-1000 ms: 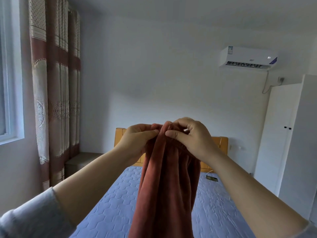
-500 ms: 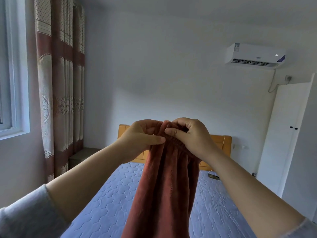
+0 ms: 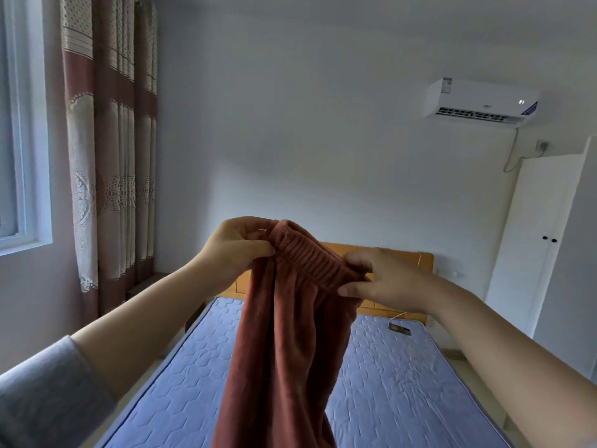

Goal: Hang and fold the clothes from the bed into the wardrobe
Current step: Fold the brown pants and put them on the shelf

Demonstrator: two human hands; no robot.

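Obs., head view

- Trousers (image 3: 284, 334): rust-red, fleecy, held in the air above the bed (image 3: 403, 383), waistband (image 3: 310, 263) uppermost. The legs hang straight down over the bed and run out of the bottom of the view. Cannot tell whether the hems touch the bed
- Left hand (image 3: 235, 250): above the bed, grips the left end of the waistband. Its thumb lies across the front and its fingers curl behind, with cloth bunched between them
- Right hand (image 3: 384, 279): above the bed, a little lower than the left. It pinches the right end of the waistband, fingers laid along the top and thumb pressed up from beneath
- The waistband is drawn out between the two hands and slopes down toward the right one, its gathers showing
- A grey sleeve (image 3: 48, 392) is pushed up the left forearm
- Bed: blue quilted mattress and an orange headboard (image 3: 423, 261) at the far end
- A small dark item (image 3: 400, 329) with a thin cord lies on the bed near the headboard, right of the trousers
- Wardrobe (image 3: 542, 253): white, doors closed, right of the bed by its head end
- Air conditioner (image 3: 481, 101): high on the wall above the head of the bed, to the right
- Curtain (image 3: 109, 156) and window (image 3: 19, 140): left of the bed
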